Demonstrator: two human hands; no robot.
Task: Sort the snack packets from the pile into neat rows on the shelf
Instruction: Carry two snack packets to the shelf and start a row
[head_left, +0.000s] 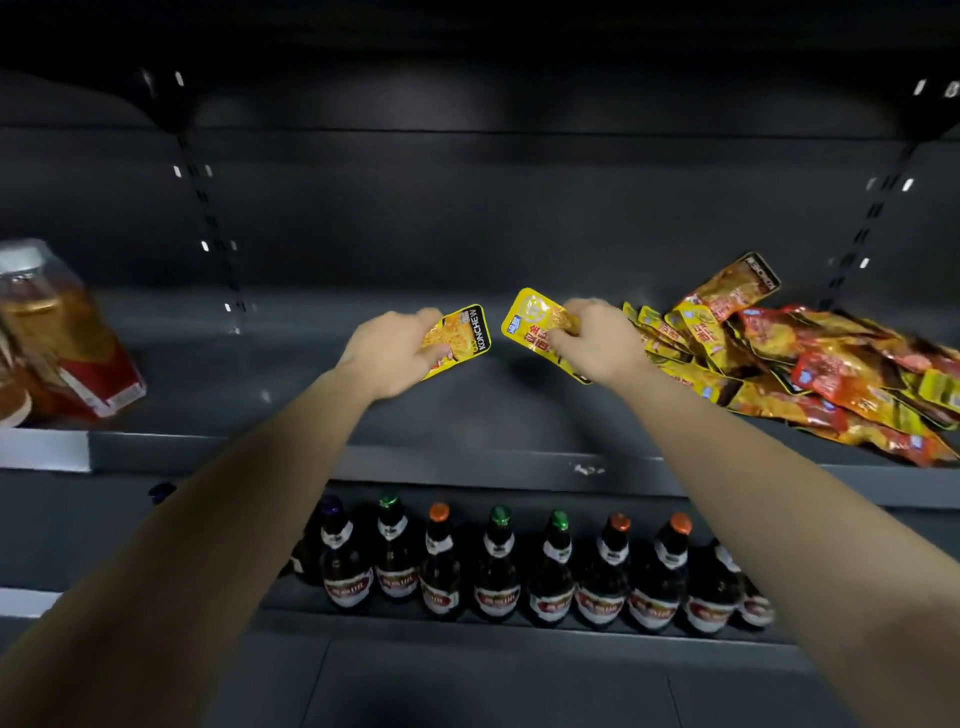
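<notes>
Gripping KONCHEW packet (464, 335) with left hand (392, 353); pinching yellow packet (535, 322) with right hand (597, 345). Just right of that grip: pile (810, 364).

Lower tier (467, 675): one row of dark glass bottles (498, 566), red-and-white labels, caps purple, green and orange. Far left, higher up: amber-liquid bottle (57, 332), white cap, red label, blurred. Slotted uprights (208, 223) left and right on dark back panel (493, 218).

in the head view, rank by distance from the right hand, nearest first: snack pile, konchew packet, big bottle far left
1. snack pile, beside the right hand
2. konchew packet, in the left hand
3. big bottle, far left
</notes>
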